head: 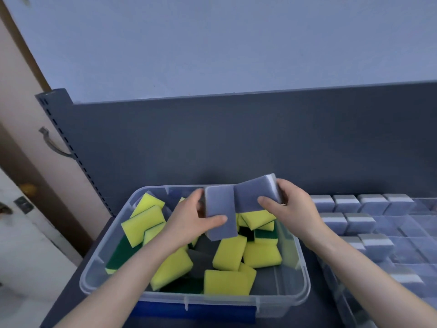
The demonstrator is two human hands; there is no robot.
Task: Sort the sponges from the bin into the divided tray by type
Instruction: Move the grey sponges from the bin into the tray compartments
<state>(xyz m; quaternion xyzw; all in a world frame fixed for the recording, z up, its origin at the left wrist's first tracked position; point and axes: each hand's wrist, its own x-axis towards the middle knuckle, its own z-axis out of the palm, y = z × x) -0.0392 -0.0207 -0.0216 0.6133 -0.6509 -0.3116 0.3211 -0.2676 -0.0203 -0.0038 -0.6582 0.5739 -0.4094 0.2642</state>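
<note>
Both grips are closed: left hand [189, 221] pinches left grey sponge [220, 211], right hand [293, 204] holds right grey sponge [253, 195], above the bin [94, 268]; next probably carry them to the divided tray [421, 223] at 3 o'clock.

The bin [279, 301] is open on top; its floor lies bare only near right (yellow sponges [228, 254] crowd the rest). The back panel [236, 138] blocks the far side.
</note>
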